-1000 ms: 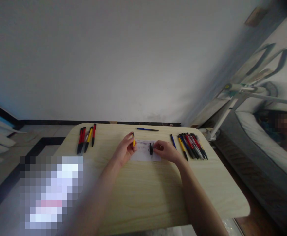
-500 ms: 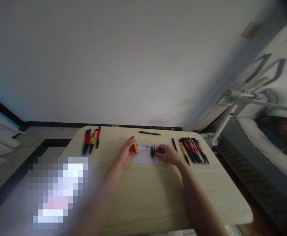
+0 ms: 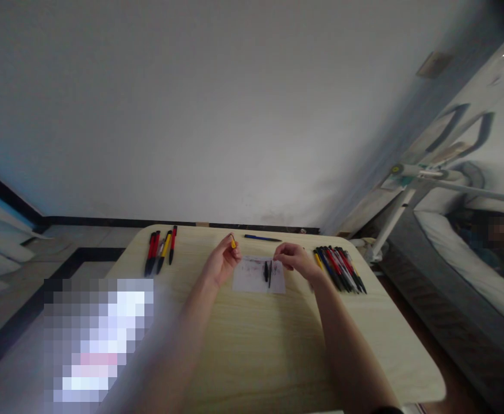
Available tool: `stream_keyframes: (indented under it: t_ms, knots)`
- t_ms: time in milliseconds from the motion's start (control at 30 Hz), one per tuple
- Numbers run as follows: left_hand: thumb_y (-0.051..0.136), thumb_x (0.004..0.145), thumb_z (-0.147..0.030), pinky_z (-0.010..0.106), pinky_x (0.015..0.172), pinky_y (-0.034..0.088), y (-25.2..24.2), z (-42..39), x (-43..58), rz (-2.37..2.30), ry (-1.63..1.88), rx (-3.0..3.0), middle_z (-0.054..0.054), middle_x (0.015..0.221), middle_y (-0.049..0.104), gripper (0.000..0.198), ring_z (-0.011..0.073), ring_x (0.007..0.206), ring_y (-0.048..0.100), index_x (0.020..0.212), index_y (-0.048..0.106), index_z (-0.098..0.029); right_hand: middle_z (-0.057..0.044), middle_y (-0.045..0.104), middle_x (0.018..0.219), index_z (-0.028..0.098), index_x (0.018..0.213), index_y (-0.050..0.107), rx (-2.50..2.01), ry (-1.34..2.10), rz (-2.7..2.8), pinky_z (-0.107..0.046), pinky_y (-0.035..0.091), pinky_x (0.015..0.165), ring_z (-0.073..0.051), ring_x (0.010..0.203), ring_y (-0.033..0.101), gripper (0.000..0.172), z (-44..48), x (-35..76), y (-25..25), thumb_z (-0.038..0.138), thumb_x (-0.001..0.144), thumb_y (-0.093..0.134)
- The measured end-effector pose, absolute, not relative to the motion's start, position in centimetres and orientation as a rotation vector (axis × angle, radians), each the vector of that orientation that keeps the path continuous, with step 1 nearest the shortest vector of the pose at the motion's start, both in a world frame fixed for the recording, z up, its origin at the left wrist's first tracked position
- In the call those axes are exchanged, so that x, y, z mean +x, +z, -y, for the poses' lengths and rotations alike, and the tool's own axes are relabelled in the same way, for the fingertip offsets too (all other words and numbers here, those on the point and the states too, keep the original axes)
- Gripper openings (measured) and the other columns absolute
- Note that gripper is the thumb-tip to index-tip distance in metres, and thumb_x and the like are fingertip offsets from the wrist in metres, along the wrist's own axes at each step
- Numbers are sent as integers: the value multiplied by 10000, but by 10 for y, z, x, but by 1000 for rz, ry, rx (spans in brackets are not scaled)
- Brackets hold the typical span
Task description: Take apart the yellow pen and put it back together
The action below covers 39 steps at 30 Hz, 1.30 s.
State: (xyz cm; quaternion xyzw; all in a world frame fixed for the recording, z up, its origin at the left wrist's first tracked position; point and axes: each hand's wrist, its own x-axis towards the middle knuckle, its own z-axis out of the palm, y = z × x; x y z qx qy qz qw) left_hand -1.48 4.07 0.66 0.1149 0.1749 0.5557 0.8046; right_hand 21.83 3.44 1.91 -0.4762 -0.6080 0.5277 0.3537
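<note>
My left hand (image 3: 224,260) is closed around a yellow pen barrel (image 3: 234,244), held upright above the left edge of a white paper sheet (image 3: 252,283). On the sheet lie a short black pen part (image 3: 266,272) and, beside it, a thin dark refill (image 3: 270,276). My right hand (image 3: 293,259) hovers over the sheet's upper right corner with thumb and fingertips pinched together. Whatever those fingertips hold, if anything, is too small to make out. Dark smudges mark the upper part of the paper.
A blue pen (image 3: 261,237) lies near the table's far edge. Several red, yellow and dark pens (image 3: 161,250) are at the left, and a larger row of pens (image 3: 340,269) at the right. Beyond the wooden table (image 3: 252,345) stand a wall and, right, a bed (image 3: 445,253) with a person.
My right hand has lifted away from beside the refill, up and slightly right. The refill and black part stay on the paper. My left hand still holds the yellow barrel, slightly higher and tilted differently.
</note>
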Motion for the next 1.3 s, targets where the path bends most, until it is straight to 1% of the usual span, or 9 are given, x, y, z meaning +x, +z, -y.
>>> stream_keyframes:
  t_ms: [100,233,400,700,900,1000,1100,1200,1300]
  knots:
    - [570,743,-121,176,496,405,7,-47,-11,-331,1217,223,2,674,587,159,48,517,503,897,591,-156,33,505,597,167,710,528,-1005,1435,1310,-168,226,363,-26,398,332,156,-49,210,20,280,650,618]
    - [564,741,-94,170,505,411,2,-53,-8,-333,1247,210,0,696,597,169,45,534,510,894,593,-159,59,420,549,195,702,497,-840,1483,1076,-166,225,373,-33,398,288,145,-61,203,14,276,650,605]
    - [576,729,-91,168,511,423,-3,-57,-8,-383,1250,235,5,734,609,169,45,547,523,882,594,-160,63,350,510,209,686,486,-866,1474,1000,-172,201,356,-49,392,236,172,-65,211,2,326,634,600]
    - [578,734,-95,206,549,461,-7,-55,-4,-452,1201,295,35,789,642,106,80,600,571,821,589,-154,77,289,480,193,694,484,-807,1537,926,-166,186,353,-46,392,239,167,-63,215,-4,296,655,610]
    - [577,750,-120,222,582,487,-4,-57,-7,-475,1225,242,48,806,649,46,92,634,588,793,586,-137,76,310,490,198,703,479,-845,1512,905,-171,199,356,-48,391,259,159,-62,215,-3,288,655,600]
    - [568,759,-120,214,566,483,-3,-57,-7,-480,1226,194,48,768,641,40,89,620,581,794,586,-119,68,395,549,206,734,486,-825,1517,872,-169,196,355,-40,394,267,170,-63,215,-3,261,638,614]
    - [565,763,-130,215,544,472,-3,-57,-7,-478,1225,161,44,741,630,19,91,609,572,766,577,-116,57,473,643,220,811,507,-812,1516,836,-169,195,351,-32,398,279,222,-62,214,-2,248,626,626]
    - [579,759,-157,211,524,457,-4,-59,-7,-470,1223,141,24,666,600,51,86,580,554,718,569,-129,58,480,639,226,862,524,-847,1517,831,-178,205,353,-37,396,288,259,-62,213,-2,253,624,625]
    - [591,754,-180,197,495,431,-5,-59,-7,-456,1222,130,-3,580,543,82,71,529,520,688,564,-141,58,487,638,224,858,535,-853,1522,829,-183,211,361,-39,399,292,255,-61,213,-2,249,620,626]
